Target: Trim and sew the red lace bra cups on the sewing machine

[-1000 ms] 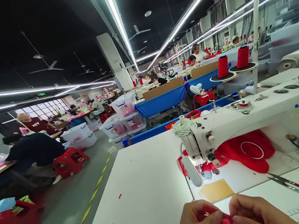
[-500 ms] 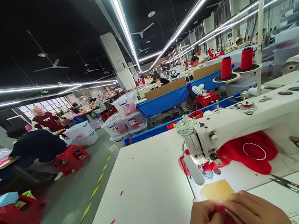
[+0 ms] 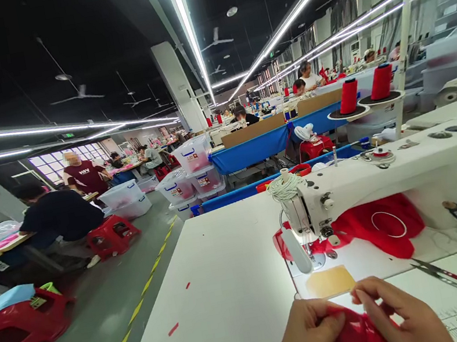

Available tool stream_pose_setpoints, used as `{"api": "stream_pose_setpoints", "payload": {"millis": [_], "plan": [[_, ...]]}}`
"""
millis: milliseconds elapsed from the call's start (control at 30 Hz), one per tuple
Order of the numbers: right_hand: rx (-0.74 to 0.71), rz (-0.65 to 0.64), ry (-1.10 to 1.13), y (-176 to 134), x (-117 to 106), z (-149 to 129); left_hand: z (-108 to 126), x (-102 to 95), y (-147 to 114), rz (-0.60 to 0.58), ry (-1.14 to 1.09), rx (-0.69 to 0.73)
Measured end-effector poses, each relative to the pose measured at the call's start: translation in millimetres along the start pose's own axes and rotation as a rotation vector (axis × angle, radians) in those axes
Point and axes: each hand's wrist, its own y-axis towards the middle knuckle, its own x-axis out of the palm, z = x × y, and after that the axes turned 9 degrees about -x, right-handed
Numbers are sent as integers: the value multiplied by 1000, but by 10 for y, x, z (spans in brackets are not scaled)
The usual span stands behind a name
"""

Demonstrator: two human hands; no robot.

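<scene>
Nearer you than the sewing machine, the red cloth should feel light, soft, slippery, best pinched at its edge; your left hand nips it thumb to forefinger, your right hand curls loosely, its hold unclear

Nearby are two hands, two red spools, one white ring.

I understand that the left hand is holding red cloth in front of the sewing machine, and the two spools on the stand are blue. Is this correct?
Not quite: the head view shows the two spools are red, not blue. The left hand is indeed holding red cloth in front of the sewing machine.
</scene>
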Motion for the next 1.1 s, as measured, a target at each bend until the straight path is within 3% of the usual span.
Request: {"api": "stream_pose_setpoints", "payload": {"millis": [100,167,233,400,600,733,867,1100], "plan": [[-157,1,-73,43,-76,5,-38,35,23,77,-49,-2],[-325,-51,-185,52,-88,10,-14,82,9,54,-89,12],[-388,-49,-273,47,-73,19,43,117,-21,25,-112,7],[-185,75,-207,58,-55,17,150,98,-72,9,-220,-95],[-345,-47,-288,106,-62,-98,99,118,-53,-37,-264,-67],[-280,-20,-375,85,-21,-74,89,127,-42,-67,-283,-66],[-200,21,-295,66,-23,-6,107,91,-45,-65,-309,-89],[-262,-20,-250,97,-61,-71,87,112,-59,-68,-251,-17]]}}
